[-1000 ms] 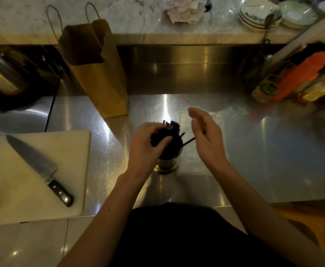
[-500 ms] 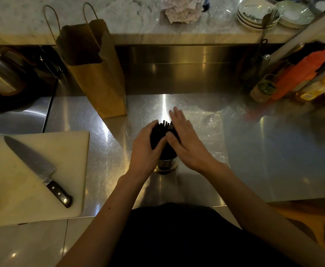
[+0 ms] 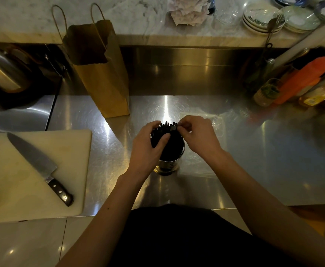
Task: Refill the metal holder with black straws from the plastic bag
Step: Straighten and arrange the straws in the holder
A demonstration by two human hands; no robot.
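Observation:
A round metal holder (image 3: 167,166) stands upright on the steel counter (image 3: 254,160), packed with a bunch of black straws (image 3: 167,139) whose tips stick out at the top. My left hand (image 3: 147,149) grips the bunch from the left, thumb across its front. My right hand (image 3: 198,135) pinches the tip of one straw at the bunch's top right edge. A clear plastic bag (image 3: 213,120) lies flat on the counter just behind and right of the holder, mostly hidden by my right hand.
A brown paper bag (image 3: 100,74) stands behind and left of the holder. On the left, a chef's knife (image 3: 40,166) lies on a cutting board (image 3: 32,189). Bottles, among them an orange squeeze bottle (image 3: 302,79), crowd the right back corner. Plates (image 3: 261,16) sit on the marble shelf.
My right hand has gone from lying flat against the straw bunch to pinching one straw tip at its top right. My left hand keeps its grip on the bunch.

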